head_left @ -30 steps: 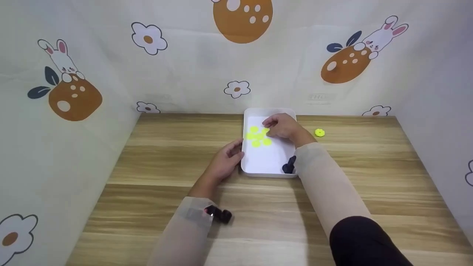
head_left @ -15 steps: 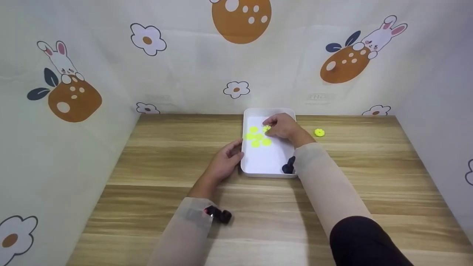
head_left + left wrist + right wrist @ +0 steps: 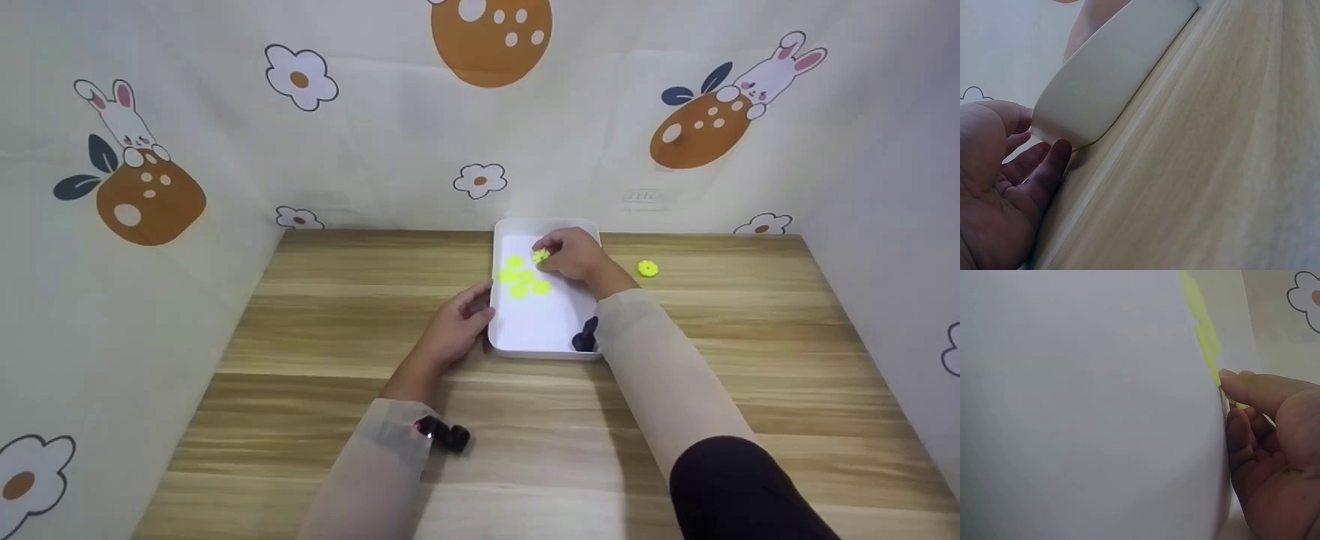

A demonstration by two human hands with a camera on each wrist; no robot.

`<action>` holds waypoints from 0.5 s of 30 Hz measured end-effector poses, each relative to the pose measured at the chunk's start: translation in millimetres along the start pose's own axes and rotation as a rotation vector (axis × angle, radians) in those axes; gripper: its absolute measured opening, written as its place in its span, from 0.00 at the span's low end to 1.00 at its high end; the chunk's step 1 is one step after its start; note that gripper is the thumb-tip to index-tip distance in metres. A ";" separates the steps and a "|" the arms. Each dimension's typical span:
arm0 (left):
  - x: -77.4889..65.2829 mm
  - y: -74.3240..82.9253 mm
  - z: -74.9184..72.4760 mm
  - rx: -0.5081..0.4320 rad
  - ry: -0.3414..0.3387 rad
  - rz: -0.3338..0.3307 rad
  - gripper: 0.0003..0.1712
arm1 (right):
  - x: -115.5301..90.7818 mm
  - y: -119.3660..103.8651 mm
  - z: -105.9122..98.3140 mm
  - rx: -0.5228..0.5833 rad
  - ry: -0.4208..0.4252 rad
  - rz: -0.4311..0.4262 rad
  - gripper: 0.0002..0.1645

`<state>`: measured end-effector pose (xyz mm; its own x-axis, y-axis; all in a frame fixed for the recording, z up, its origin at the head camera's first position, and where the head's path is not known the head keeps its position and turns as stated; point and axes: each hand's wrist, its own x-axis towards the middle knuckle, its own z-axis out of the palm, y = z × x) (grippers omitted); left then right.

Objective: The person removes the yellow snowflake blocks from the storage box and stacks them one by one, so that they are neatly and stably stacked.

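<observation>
In the head view my right hand [image 3: 574, 253] reaches over the far half of a white tray [image 3: 540, 337]. Its thumb and fingers pinch a small bright yellow flower-shaped piece [image 3: 541, 256]; in the right wrist view the hand mostly hides this piece [image 3: 1241, 405]. Several flat yellow pieces [image 3: 519, 289] lie close together inside the tray, left of that hand. My left hand [image 3: 454, 330] is at the tray's left side, its thumb and fingertips touching the outer wall. The left wrist view shows those fingertips against the tray wall [image 3: 1100, 73], its fingers loosely bent.
Another yellow flower-shaped piece [image 3: 648, 268] lies on the wooden table [image 3: 337, 330] to the right of the tray. Small black wrist cameras [image 3: 444, 435] are strapped at both sleeves. A patterned cloth [image 3: 390, 150] rises directly behind the tray, with more cloth at both sides.
The yellow piece in my right hand has shifted slightly away from the other pieces, and more of its scalloped edge shows. My left hand stays at the tray's side.
</observation>
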<state>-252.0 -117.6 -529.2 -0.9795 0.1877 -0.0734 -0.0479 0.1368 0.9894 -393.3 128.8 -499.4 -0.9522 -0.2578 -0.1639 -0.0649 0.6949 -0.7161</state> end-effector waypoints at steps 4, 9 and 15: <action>-0.2 0.8 -0.1 0.015 0.011 -0.008 0.32 | 1.3 0.2 -0.4 0.050 0.031 0.024 0.20; -0.5 2.5 -0.2 0.037 0.020 -0.014 0.32 | 2.2 -2.5 -2.6 0.199 0.064 0.045 0.21; -0.8 2.2 0.0 0.039 0.015 -0.010 0.32 | -0.6 -9.4 -11.1 0.406 0.062 0.058 0.24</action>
<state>-251.3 -117.4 -526.9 -0.9818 0.1718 -0.0815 -0.0507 0.1768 0.9830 -395.5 129.9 -485.0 -0.9679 -0.1763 -0.1793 0.1004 0.3830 -0.9183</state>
